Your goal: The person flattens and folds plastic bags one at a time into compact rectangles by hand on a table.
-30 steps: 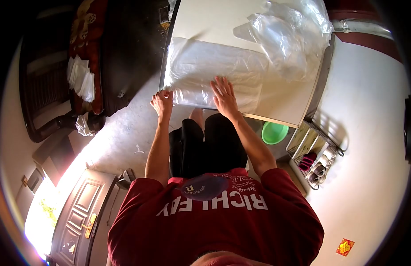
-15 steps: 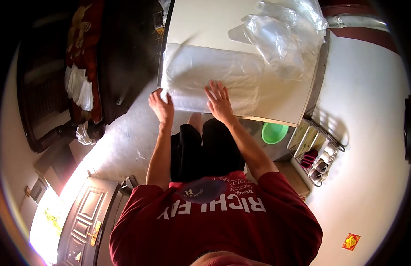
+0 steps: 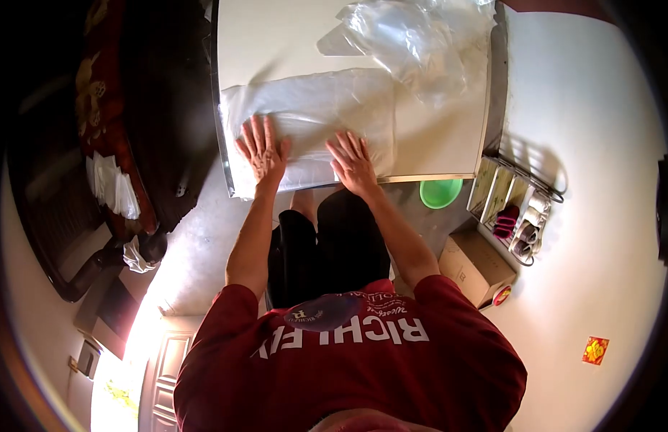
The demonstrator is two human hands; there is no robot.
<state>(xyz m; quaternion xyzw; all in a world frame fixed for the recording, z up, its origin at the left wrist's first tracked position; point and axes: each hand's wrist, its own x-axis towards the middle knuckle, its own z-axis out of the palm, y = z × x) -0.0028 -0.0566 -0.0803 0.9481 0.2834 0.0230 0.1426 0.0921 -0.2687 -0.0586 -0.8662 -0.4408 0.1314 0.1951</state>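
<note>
A clear plastic bag (image 3: 312,97) lies spread out along the near edge of the white table (image 3: 276,36). Flat on its left part rests my left hand (image 3: 263,153), fingers spread. My right hand (image 3: 353,163) lies on the bag nearer its right side, fingers also stretched out and apart. Neither hand grips anything. Slight creases run through the film between the two hands. Further back on the table, to the right, sits a crumpled heap of clear plastic bags (image 3: 413,43).
A green basin (image 3: 440,193) stands below the table's right front edge. Right of it are a rack (image 3: 505,198) with shoes and a cardboard box (image 3: 474,268). At the left, folded white plastic bags (image 3: 114,187) lie on dark wooden furniture (image 3: 53,216).
My left hand has moved from the bag's left edge onto its surface and opened flat. My right hand stays on the bag. The whole view has shifted and turned slightly.
</note>
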